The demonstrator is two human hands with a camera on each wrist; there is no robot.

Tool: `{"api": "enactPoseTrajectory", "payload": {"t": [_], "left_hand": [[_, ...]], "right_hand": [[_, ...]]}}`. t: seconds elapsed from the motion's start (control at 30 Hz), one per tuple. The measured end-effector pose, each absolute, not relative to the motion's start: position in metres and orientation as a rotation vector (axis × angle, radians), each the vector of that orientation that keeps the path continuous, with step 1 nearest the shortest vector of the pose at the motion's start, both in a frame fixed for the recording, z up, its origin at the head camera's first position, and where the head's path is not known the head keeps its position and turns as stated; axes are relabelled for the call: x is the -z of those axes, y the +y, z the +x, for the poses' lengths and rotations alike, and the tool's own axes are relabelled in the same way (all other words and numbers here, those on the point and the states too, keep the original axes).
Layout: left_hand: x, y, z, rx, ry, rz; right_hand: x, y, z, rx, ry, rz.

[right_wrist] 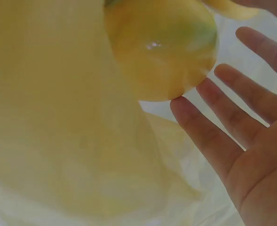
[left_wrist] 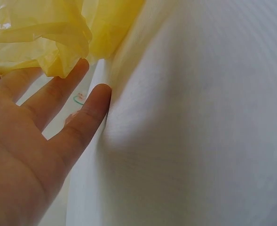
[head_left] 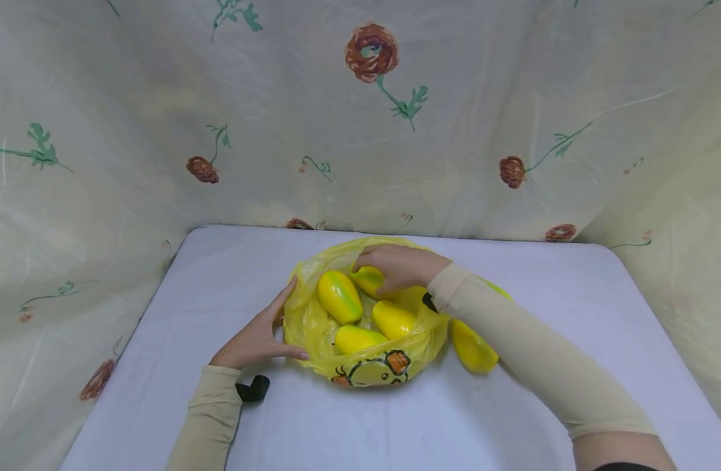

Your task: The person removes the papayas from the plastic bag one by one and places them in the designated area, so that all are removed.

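A yellow plastic bag [head_left: 375,371] with a printed cartoon face lies wide-mouthed on the table. Several shiny yellow-green mangoes [head_left: 339,297] are inside it. My left hand [head_left: 260,337] spreads its fingers and thumb along the bag's left side, and its fingertips touch the plastic [left_wrist: 42,35]. My right hand [head_left: 404,265] reaches over the bag's mouth to a mango [head_left: 368,280] at the back. In the right wrist view its fingers are spread and fairly straight, with fingertips against a mango [right_wrist: 162,52]. Its thumb is hard to make out there.
Outside the bag on the right lies another mango [head_left: 474,348], partly behind the right sleeve [head_left: 525,347]. A yellow-green piece [head_left: 497,288] shows past that sleeve's far side. The table [head_left: 360,432] has a white cloth, and a flowered curtain [head_left: 266,131] hangs behind it.
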State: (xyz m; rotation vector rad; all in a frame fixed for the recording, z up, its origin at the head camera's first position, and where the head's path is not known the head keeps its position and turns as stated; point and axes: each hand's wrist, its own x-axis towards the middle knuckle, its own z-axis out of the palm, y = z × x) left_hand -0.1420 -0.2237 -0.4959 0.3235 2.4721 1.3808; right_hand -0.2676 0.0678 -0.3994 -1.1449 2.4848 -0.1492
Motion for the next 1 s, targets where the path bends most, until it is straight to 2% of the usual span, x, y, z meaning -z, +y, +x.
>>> {"api": "enactPoseTrajectory", "payload": {"t": [1.0], "left_hand": [[0.492, -0.223, -0.141, -1.369, 2.471, 0.316]], "right_hand": [[0.414, 0.063, -0.269, 0.146, 2.497, -1.122]]}}
